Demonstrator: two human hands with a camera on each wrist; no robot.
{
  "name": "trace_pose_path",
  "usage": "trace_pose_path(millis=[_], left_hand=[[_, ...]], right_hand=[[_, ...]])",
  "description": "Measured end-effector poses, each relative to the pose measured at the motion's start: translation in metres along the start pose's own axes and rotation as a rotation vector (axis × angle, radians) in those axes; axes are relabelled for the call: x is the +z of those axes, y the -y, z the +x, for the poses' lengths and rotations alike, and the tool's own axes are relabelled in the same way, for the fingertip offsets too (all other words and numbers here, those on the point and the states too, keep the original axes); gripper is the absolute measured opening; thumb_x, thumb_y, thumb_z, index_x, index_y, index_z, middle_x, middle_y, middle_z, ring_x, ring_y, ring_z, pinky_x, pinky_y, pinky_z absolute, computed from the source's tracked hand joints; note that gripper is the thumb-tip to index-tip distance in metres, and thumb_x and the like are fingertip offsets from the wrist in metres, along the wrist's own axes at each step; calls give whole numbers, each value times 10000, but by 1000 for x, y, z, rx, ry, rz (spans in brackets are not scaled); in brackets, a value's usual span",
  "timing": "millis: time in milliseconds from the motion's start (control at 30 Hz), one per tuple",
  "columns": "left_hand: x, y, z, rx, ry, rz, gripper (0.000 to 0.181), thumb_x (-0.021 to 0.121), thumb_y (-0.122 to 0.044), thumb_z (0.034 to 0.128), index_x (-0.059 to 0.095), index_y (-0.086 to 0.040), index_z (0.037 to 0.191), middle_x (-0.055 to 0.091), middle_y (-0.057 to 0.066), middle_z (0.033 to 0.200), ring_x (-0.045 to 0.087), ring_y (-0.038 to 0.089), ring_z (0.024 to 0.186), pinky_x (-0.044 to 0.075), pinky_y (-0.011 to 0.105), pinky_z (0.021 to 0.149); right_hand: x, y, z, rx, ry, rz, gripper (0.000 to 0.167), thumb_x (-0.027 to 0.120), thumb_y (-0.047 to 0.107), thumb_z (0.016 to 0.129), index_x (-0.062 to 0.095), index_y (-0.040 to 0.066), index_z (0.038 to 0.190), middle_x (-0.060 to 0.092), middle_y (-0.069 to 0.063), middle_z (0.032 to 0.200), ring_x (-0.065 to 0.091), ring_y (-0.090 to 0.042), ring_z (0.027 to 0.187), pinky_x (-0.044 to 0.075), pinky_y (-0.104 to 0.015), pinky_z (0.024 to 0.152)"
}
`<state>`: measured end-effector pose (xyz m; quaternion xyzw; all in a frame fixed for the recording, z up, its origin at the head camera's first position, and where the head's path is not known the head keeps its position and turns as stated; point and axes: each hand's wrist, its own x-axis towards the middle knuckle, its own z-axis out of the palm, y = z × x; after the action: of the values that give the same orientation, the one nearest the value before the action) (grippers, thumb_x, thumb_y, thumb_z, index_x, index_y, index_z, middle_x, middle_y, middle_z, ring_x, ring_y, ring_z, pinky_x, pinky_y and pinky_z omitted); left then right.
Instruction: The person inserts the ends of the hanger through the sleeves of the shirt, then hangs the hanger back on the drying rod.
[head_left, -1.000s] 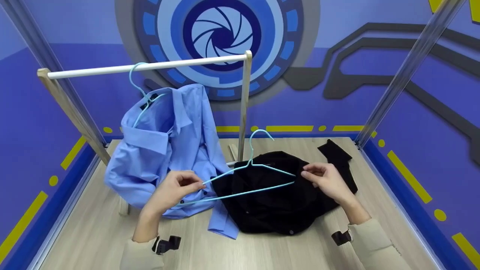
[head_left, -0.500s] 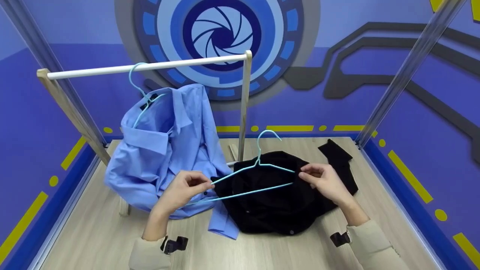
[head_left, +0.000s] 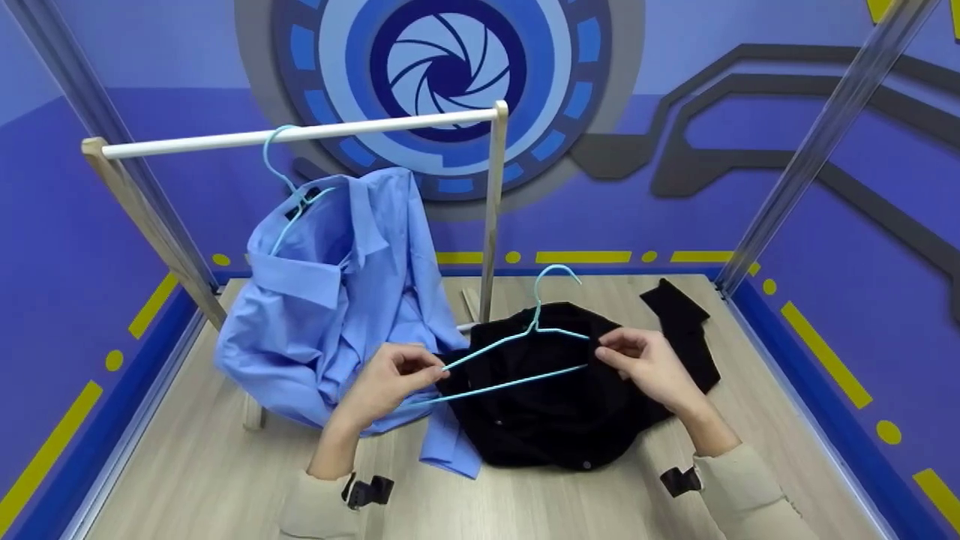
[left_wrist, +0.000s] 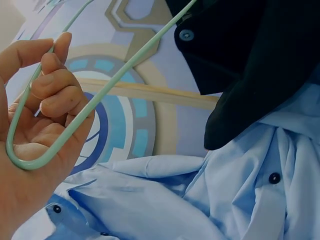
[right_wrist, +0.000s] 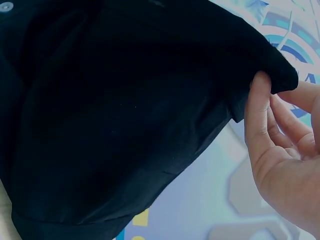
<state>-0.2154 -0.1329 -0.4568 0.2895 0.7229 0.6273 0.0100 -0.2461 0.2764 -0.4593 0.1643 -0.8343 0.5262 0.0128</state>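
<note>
A light teal wire clothes hanger [head_left: 501, 388] is held over a black shirt [head_left: 547, 427], its hook pointing up. My left hand [head_left: 395, 381] pinches the hanger's upper bar near its left end; in the left wrist view the rounded end of the hanger [left_wrist: 31, 164] lies across the palm. My right hand [head_left: 651, 367] pinches the edge of the black shirt between thumb and fingers, plain in the right wrist view on the black cloth [right_wrist: 125, 110]. The hanger's right end goes out of sight inside the shirt.
A blue shirt [head_left: 300, 330] hangs on another teal hanger [head_left: 268, 154] from the white rod [head_left: 315, 133] of a wooden rack at the left. Its sleeve cuff [head_left: 450, 450] lies on the wooden table [head_left: 202, 480]. A black sleeve [head_left: 679, 315] extends toward the back right.
My left hand and the hanger have moved right, so the hanger's right end sits further into the black shirt. My right hand stays nearly in place, pinching the shirt's edge.
</note>
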Motion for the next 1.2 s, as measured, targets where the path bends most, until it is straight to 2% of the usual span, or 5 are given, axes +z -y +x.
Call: trace_pose_path(millis=[200,433,667,867,1200], left_hand=[[9,5,4,11,-4,-14,139,695,-58,980,756,66,970,724,128,897,676,150,794,523,239,687],[15,10,8,13,-23,-4,96,707,-59,969,776,3,941,696,282,905,643,118,753,467,202,640],[22,14,12,-2,-22,-9,109,708,-70,971,773,14,948,692,298,919,645,168,755,460,199,637],[27,14,16,1,-29,-5,107,713,-83,972,780,-5,942,706,266,903,611,217,709,430,198,614],[35,20,20,10,-35,-12,89,700,-30,968,773,13,942,696,267,904,573,118,697,418,195,611]], right_hand=[[1,5,-1,-8,13,19,193,740,119,962,718,-29,1084,701,-124,934,568,-139,654,514,-259,617],[2,6,-2,-32,21,13,178,721,83,970,714,-38,1099,699,-125,937,558,-128,640,508,-259,604],[3,12,-3,-37,31,23,179,730,106,967,720,-29,1085,695,-123,931,570,-131,658,510,-254,609],[5,15,-3,-44,33,18,185,732,125,969,724,-19,1085,691,-120,925,584,-147,679,516,-258,622],[9,16,-2,-52,23,12,158,746,131,960,737,7,1057,702,-91,918,577,-147,653,516,-260,612]])
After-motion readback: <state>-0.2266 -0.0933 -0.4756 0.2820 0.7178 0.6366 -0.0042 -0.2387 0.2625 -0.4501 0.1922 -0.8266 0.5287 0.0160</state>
